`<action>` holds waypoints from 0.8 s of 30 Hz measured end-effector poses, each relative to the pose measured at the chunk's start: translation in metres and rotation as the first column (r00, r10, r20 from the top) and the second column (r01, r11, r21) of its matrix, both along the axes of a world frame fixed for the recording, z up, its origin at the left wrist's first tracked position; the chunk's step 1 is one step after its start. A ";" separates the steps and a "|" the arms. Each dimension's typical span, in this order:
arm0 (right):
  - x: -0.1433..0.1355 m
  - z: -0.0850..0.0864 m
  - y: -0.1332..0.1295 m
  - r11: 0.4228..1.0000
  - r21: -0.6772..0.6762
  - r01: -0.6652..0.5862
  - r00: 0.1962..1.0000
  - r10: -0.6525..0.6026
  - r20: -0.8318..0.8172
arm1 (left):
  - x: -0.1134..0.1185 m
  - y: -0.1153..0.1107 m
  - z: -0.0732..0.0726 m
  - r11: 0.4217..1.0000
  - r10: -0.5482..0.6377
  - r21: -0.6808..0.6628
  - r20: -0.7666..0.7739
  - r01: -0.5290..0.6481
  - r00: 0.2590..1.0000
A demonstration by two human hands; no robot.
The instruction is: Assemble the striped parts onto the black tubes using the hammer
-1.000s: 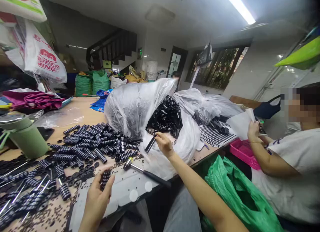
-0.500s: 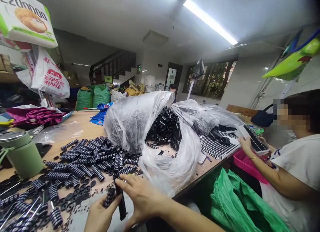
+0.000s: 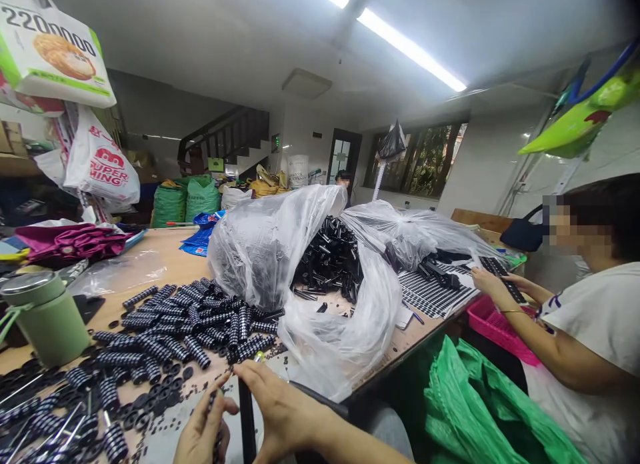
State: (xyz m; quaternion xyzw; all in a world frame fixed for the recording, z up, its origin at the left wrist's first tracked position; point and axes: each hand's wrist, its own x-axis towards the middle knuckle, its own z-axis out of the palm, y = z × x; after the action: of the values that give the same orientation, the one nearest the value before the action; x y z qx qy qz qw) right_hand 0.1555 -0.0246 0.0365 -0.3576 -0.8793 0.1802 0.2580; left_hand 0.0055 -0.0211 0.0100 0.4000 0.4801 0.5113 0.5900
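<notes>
My right hand [image 3: 283,404] is closed around a black tube [image 3: 247,421], which stands nearly upright at the table's near edge. Close by on the left, my left hand [image 3: 197,427] has its thumb and finger pinched at the tube's top end. A black-and-white checkered cylinder [image 3: 218,444] shows partly between the curled fingers of that hand; most of it is hidden. Beyond both hands lies a heap of similar checkered cylinders [image 3: 175,317]. Black discs [image 3: 165,381] and tiny dark bits are scattered beside them.
A clear plastic bag [image 3: 250,244] spills black parts [image 3: 333,251]. Metal rods [image 3: 70,421] in cylinders and a green flask [image 3: 45,317] are at left. On the right, a co-worker's hands [image 3: 493,284] hold a black strip above a pink basket [image 3: 493,324]; a green sack [image 3: 465,397] stands nearer.
The tube has turned more upright in my right hand. My left fingers have risen to its top end. The co-worker's hands have moved slightly left and lower.
</notes>
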 end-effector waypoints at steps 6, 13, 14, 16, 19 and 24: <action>-0.017 -0.027 0.000 0.996 0.078 -0.053 0.985 0.065 -0.161 | -0.007 0.006 0.011 0.994 -0.021 -0.109 0.074 0.029 0.997; -0.022 -0.023 -0.012 1.000 0.012 0.015 0.994 -0.014 -0.112 | 0.004 -0.002 0.005 0.983 0.013 -0.183 0.202 0.025 0.979; -0.021 -0.019 -0.014 1.000 -0.007 0.015 0.995 -0.015 -0.098 | 0.005 -0.005 0.007 0.985 -0.001 -0.167 0.205 0.036 0.979; -0.019 -0.011 -0.017 0.998 -0.047 0.032 0.995 -0.036 -0.093 | 0.006 -0.009 0.013 0.986 -0.048 -0.146 0.210 0.080 0.976; -0.018 -0.006 -0.018 0.992 -0.093 0.090 0.985 -0.103 -0.140 | 0.008 -0.012 0.023 0.975 -0.107 -0.171 0.201 0.142 0.974; -0.024 -0.011 -0.019 0.971 -0.178 0.160 0.961 -0.194 -0.197 | 0.009 -0.008 0.026 0.964 -0.138 -0.206 0.150 0.168 0.979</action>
State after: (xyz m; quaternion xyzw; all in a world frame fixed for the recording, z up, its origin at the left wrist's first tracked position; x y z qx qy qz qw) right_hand 0.1311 -0.0436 0.0256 -0.4332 -0.7937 0.2636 0.3361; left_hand 0.0145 -0.0295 0.0364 0.3338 0.4599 0.4343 0.6989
